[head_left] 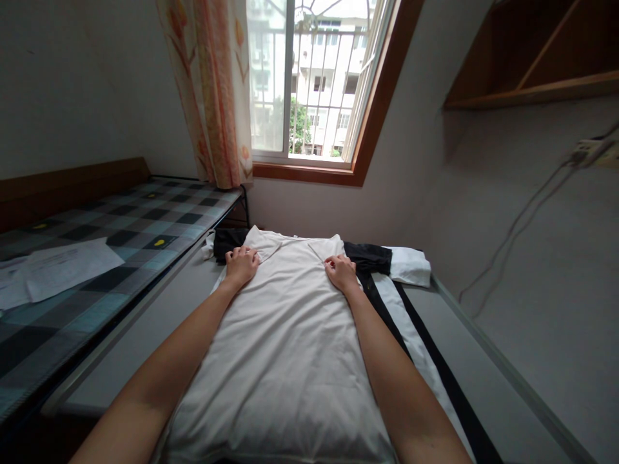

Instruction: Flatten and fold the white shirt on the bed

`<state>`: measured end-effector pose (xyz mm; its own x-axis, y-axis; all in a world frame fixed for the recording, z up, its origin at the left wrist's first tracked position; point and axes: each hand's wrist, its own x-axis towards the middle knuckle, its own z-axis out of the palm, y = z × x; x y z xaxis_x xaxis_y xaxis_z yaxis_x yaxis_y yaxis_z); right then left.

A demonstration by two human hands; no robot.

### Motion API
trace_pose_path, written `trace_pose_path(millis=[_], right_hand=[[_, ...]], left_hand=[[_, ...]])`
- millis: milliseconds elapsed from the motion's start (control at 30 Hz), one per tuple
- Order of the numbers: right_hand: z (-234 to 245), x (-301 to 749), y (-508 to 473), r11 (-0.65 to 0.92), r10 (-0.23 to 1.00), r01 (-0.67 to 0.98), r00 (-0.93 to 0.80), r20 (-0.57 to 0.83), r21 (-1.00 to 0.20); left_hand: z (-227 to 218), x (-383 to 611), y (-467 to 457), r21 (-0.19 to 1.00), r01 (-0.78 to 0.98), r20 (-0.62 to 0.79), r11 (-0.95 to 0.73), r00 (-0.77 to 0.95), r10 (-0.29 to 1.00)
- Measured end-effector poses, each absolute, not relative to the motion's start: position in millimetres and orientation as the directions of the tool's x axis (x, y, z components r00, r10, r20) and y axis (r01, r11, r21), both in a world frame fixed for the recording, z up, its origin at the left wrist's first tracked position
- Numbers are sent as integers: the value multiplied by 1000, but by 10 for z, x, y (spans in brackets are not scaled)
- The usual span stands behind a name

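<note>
White shirt (285, 348) lengthwise, collar toward window (309, 84)

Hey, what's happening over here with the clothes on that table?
A person is leaning over a white collared shirt spread flat on a grey table. Both arms are stretched out: the left hand and the right hand each grip the fabric near a shoulder, close to the collar. Under and beside the shirt lies a black-and-white garment, partly covered. To the left sits a bed with a checked cover and some papers on it.
</note>
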<state>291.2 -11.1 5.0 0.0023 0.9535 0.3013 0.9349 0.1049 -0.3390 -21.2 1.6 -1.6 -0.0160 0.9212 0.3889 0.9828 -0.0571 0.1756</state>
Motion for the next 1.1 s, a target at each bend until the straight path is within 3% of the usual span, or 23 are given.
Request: trace_pose_path(millis=[200, 433, 600, 700, 833, 1100], right_hand=[[94, 2902, -129, 119, 957, 946, -28, 290, -303], [123, 2905, -101, 107, 962, 952, -26, 271, -287], [102, 2900, -114, 104, 959, 956, -23, 284, -275], [81, 2906, -117, 110, 958, 951, -24, 285, -289], [57, 2922, -106, 121, 957, 944, -30, 288, -306], [38, 2933, -88, 129, 955, 930, -23, 295, -344]], left_hand=[[83, -177, -22, 156, 978, 466, -139, 51, 883], [93, -88, -35, 116, 978, 347, -174, 125, 929], [177, 82, 74, -40, 969, 320, -242, 242, 916], [269, 186, 178, -85, 939, 201, -332, 343, 918], [372, 276, 272, -20, 937, 93, -348, 349, 933], [509, 134, 436, 145, 960, 238, -242, 203, 950]])
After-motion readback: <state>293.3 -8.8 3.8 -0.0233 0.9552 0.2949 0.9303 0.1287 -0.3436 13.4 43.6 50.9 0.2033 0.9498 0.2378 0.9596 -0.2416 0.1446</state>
